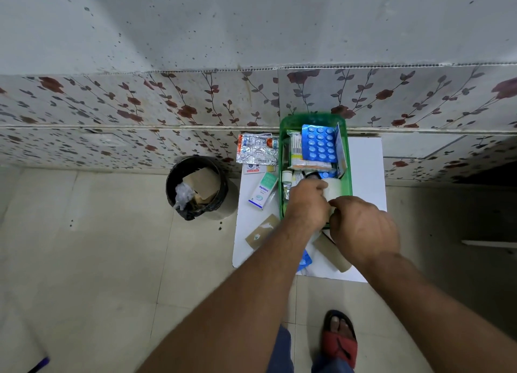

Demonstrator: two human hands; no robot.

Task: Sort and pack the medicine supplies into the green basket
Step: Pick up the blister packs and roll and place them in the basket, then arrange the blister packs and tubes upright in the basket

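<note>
The green basket [313, 119] stands on a small white table [363, 171] against the wall. Inside it lie a blue blister pack [319, 143], a pack of cotton swabs [295, 145] and small bottles. Both hands hover over the basket's near end. My left hand [306, 202] and my right hand [363, 227] are closed together on a white roll [333, 189] that rests in the basket. Left of the basket lie silver blister strips [256, 151] and a white-and-green Optibex box [263, 190]. A brown sachet [261, 231] lies by my left forearm.
A black waste bin [195, 188] holding cardboard and paper stands on the floor left of the table. A cardboard tube [331, 251] and a blue blister piece [303, 260] lie at the table's near edge. My sandalled foot [340, 336] is below the table.
</note>
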